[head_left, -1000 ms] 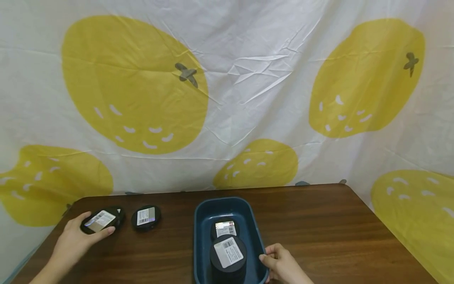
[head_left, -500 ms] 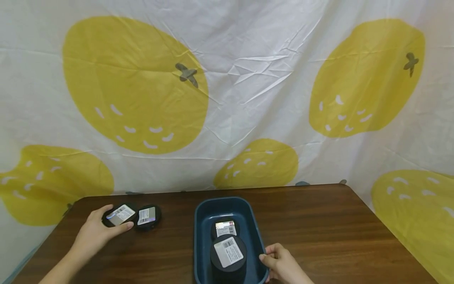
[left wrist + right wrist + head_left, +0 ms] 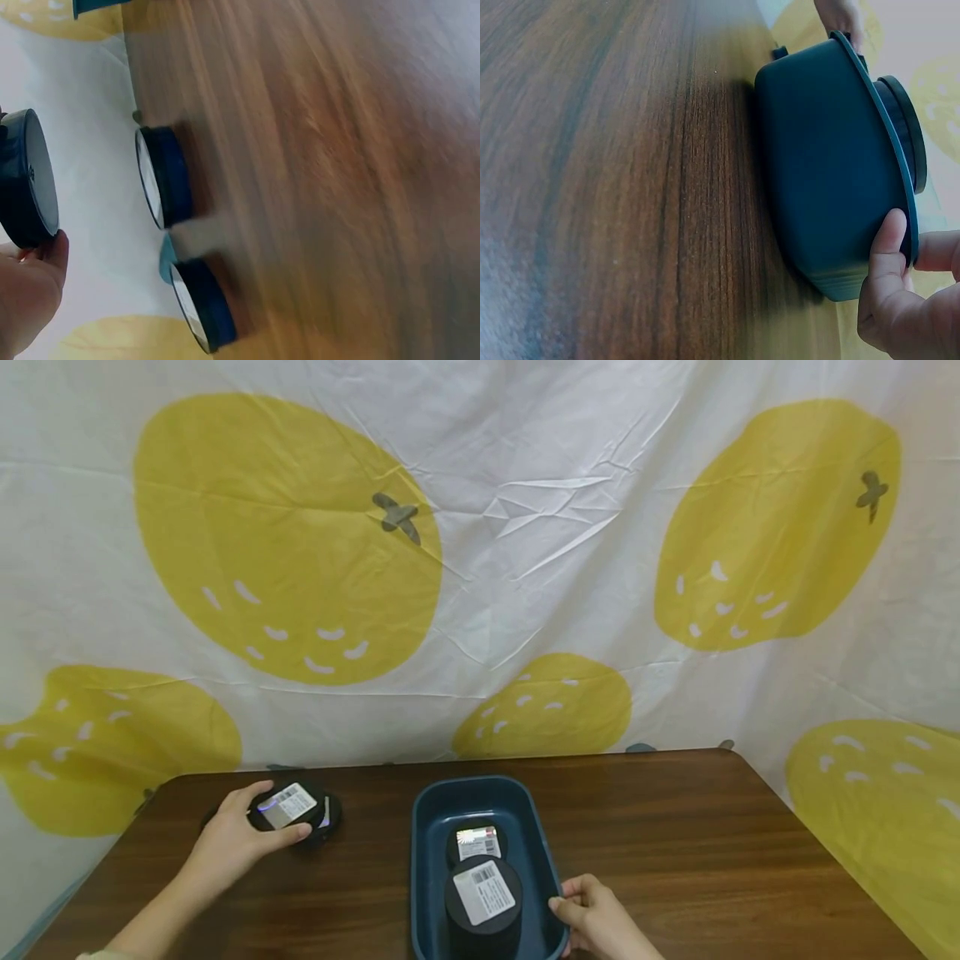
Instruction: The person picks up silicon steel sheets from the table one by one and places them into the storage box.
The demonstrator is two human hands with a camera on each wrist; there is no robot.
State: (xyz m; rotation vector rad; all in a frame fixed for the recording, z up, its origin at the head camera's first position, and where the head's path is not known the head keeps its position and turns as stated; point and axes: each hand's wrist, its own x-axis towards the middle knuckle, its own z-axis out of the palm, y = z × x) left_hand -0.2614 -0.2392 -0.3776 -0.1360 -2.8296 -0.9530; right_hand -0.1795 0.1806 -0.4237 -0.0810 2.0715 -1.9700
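My left hand [image 3: 232, 839] grips a flat round black container [image 3: 288, 806] with a barcode label on top, thumb and fingers on opposite sides. The left wrist view shows this container raised over the table. Below it stand two similar black containers [image 3: 166, 178], lying flat on the wood; in the head view one container [image 3: 332, 818] is partly covered by the held one, the other mostly by my hand. My right hand [image 3: 596, 914] pinches the right rim of a dark blue tray [image 3: 472, 782], thumb on one side and fingers on the other, as the right wrist view [image 3: 911, 307] confirms.
Inside the tray are a black labelled container [image 3: 477, 843] and, nearer me, a taller black stack [image 3: 483, 895] that rises above the rim. A brown wooden table [image 3: 675, 843] bears everything. White cloth with yellow fruit prints [image 3: 555, 568] hangs behind and beside it.
My left hand has carried the held container to the right, from over the left container to over the one beside it. The right hand and the tray have stayed put.
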